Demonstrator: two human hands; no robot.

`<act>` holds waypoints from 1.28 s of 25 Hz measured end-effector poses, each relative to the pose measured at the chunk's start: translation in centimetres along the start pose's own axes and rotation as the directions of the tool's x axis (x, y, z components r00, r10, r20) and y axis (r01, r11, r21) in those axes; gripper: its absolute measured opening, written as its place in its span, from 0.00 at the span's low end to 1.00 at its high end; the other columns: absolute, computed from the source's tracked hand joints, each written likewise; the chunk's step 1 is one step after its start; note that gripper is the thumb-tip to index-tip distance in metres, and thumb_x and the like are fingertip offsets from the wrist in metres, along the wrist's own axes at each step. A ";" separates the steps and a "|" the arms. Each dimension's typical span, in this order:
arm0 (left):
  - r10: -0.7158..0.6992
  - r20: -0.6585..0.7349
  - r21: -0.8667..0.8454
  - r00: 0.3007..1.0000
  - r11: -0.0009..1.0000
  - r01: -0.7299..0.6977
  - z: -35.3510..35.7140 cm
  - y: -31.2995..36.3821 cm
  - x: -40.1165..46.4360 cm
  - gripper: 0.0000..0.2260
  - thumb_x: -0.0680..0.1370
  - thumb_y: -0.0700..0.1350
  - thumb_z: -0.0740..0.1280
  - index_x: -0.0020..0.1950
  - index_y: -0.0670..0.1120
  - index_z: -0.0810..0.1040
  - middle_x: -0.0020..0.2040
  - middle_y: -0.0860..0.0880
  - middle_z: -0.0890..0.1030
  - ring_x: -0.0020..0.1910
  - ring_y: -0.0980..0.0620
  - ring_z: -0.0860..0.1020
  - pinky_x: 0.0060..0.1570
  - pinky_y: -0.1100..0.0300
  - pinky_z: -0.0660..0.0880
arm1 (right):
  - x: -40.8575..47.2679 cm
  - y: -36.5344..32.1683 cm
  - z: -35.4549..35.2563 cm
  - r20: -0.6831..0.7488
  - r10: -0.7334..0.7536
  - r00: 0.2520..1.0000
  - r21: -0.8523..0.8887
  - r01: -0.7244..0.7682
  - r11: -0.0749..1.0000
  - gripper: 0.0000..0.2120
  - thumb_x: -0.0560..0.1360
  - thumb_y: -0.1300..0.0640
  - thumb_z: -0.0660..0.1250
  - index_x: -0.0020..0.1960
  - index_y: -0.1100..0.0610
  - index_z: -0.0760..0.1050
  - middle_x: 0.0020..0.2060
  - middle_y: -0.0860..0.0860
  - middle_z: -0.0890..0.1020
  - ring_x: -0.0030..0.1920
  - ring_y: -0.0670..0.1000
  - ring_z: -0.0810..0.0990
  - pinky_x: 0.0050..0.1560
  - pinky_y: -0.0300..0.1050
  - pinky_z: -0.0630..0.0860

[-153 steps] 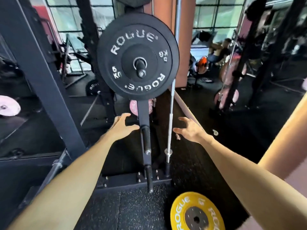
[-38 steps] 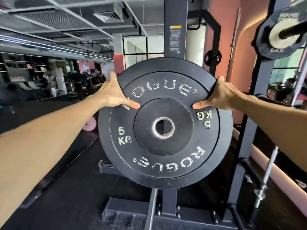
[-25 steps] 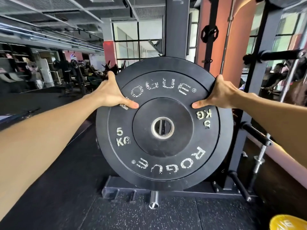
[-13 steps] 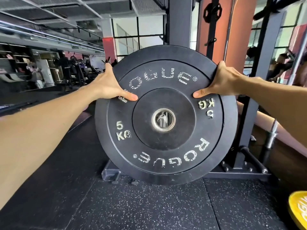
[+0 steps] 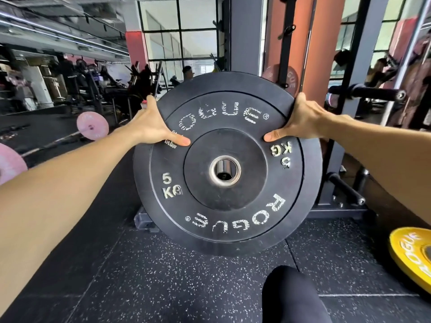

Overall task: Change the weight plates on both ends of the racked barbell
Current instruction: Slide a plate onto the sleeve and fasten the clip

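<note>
- The black 5 kg plate (image 5: pixel 224 164) hangs upright in mid-air above the floor (image 5: pixel 163 276), before the rack upright (image 5: pixel 242 33) — on no bar.
- Left hand (image 5: pixel 151 127) and right hand (image 5: pixel 300 120) each grip its upper rim, thumbs across the face.
- A yellow plate (image 5: pixel 412 255) lies flat at the floor's right edge.
- Judgement: mid-swap — this plate remains to be loaded or stowed; the barbell itself is out of view.

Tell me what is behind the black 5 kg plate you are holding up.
Through the black 5 kg plate's centre hole shows a metal peg end. The grey rack upright rises behind it, its base frame at lower left. The rest is covered. Both hands grip the rim.
</note>
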State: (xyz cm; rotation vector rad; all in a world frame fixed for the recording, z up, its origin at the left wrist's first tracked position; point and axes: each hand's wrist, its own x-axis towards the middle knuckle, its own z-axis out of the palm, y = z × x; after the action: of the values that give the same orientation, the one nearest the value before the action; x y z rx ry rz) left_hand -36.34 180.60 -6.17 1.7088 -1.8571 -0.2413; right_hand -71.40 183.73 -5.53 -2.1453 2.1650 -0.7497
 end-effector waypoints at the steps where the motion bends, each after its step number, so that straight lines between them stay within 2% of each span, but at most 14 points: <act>1: -0.001 0.003 -0.007 1.000 1.000 0.001 0.6 -0.5 0.1 0.56 0.54 0.62 0.83 0.71 0.44 0.56 0.65 0.44 0.72 0.65 0.43 0.71 0.54 0.52 0.69 | 0.0 0.1 0.6 0.002 0.002 1.000 -0.008 -0.002 1.000 0.56 0.49 0.28 0.78 0.62 0.59 0.59 0.53 0.54 0.72 0.61 0.60 0.75 0.55 0.53 0.73; 4: -0.005 -0.003 -0.028 1.000 1.000 0.005 1.6 -1.3 0.9 0.60 0.55 0.61 0.84 0.75 0.42 0.53 0.65 0.44 0.72 0.66 0.43 0.71 0.53 0.53 0.68 | 0.5 0.2 2.0 0.009 0.019 1.000 0.001 -0.019 1.000 0.56 0.47 0.28 0.78 0.61 0.59 0.60 0.53 0.54 0.72 0.60 0.60 0.75 0.57 0.56 0.74; 7: 0.003 -0.009 -0.032 1.000 0.999 -0.004 2.4 -1.8 1.4 0.56 0.56 0.60 0.84 0.72 0.42 0.56 0.61 0.46 0.72 0.65 0.43 0.71 0.53 0.54 0.67 | 1.1 0.4 2.9 0.019 0.023 1.000 0.021 -0.024 0.999 0.55 0.49 0.31 0.80 0.61 0.60 0.60 0.57 0.58 0.74 0.61 0.61 0.75 0.53 0.52 0.73; 9: 0.004 -0.012 -0.024 1.000 1.000 -0.005 3.4 -2.4 1.7 0.55 0.55 0.59 0.84 0.71 0.42 0.57 0.63 0.45 0.72 0.66 0.43 0.71 0.54 0.54 0.67 | 1.1 0.5 3.5 0.013 0.037 0.999 0.020 -0.037 0.999 0.51 0.51 0.32 0.81 0.58 0.59 0.59 0.59 0.60 0.75 0.61 0.62 0.75 0.50 0.50 0.71; 13: 0.008 -0.045 -0.059 0.999 0.998 -0.010 5.5 -3.8 1.9 0.54 0.51 0.59 0.85 0.66 0.47 0.58 0.66 0.44 0.70 0.67 0.43 0.69 0.63 0.46 0.70 | 1.1 1.4 5.8 -0.027 0.035 0.999 0.044 -0.034 0.998 0.50 0.49 0.32 0.80 0.54 0.58 0.58 0.56 0.60 0.77 0.62 0.61 0.75 0.47 0.49 0.66; 18: 0.049 -0.131 -0.120 0.990 0.991 -0.065 6.4 -4.5 1.6 0.54 0.51 0.57 0.86 0.68 0.47 0.60 0.67 0.46 0.69 0.67 0.44 0.69 0.64 0.42 0.70 | 1.0 1.7 6.7 -0.118 0.005 0.993 0.099 0.006 0.995 0.48 0.49 0.35 0.82 0.52 0.58 0.59 0.55 0.60 0.78 0.60 0.61 0.76 0.47 0.51 0.67; 20: 0.057 -0.178 -0.129 0.982 0.988 -0.081 6.8 -4.7 1.4 0.52 0.51 0.57 0.86 0.67 0.49 0.60 0.67 0.47 0.69 0.67 0.44 0.69 0.65 0.40 0.69 | 0.6 1.6 7.0 -0.149 0.016 0.989 0.114 0.001 0.994 0.47 0.51 0.37 0.83 0.52 0.57 0.58 0.57 0.61 0.77 0.61 0.62 0.75 0.49 0.52 0.69; 25: 0.049 -0.229 -0.132 0.972 0.988 -0.081 7.9 -4.3 2.8 0.53 0.52 0.56 0.86 0.67 0.50 0.58 0.69 0.45 0.66 0.68 0.42 0.68 0.66 0.37 0.67 | 1.4 1.5 8.1 -0.207 0.066 0.976 0.193 -0.026 0.981 0.48 0.50 0.41 0.85 0.56 0.57 0.59 0.61 0.62 0.74 0.65 0.63 0.72 0.61 0.60 0.72; 32: 0.014 -0.180 -0.095 0.984 0.995 -0.032 9.3 -4.6 8.0 0.55 0.53 0.57 0.86 0.70 0.50 0.56 0.70 0.44 0.65 0.70 0.41 0.66 0.67 0.35 0.66 | 7.0 2.1 9.1 -0.145 0.055 0.988 0.172 -0.029 0.985 0.48 0.49 0.38 0.84 0.53 0.55 0.58 0.60 0.60 0.74 0.62 0.62 0.74 0.60 0.60 0.73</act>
State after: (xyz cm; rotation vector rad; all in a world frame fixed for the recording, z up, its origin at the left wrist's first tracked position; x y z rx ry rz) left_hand -37.34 169.89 -13.59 1.5874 -1.7046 -0.1605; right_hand -70.89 174.04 -11.97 -2.0140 2.1168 -1.0821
